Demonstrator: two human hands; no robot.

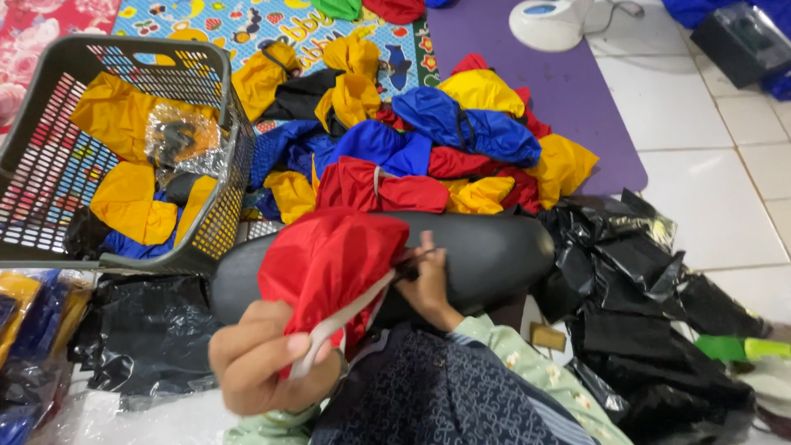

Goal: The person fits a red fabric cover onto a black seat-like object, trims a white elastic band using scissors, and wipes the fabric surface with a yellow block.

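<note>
my left hand [264, 363] pinching white cord [342, 317] | right hand [428, 280] gripping red bag [329, 255] | risk: cord slips out if I yank it

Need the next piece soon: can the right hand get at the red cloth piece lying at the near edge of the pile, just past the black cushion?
Probably yes. The right hand rests on the black cushion, and the red cloth piece lies just beyond, uncovered. But its grip is occupied with the red bag.

One camera on the person's head looks steeply down, close over the lap and the floor [700, 165] ahead.
</note>
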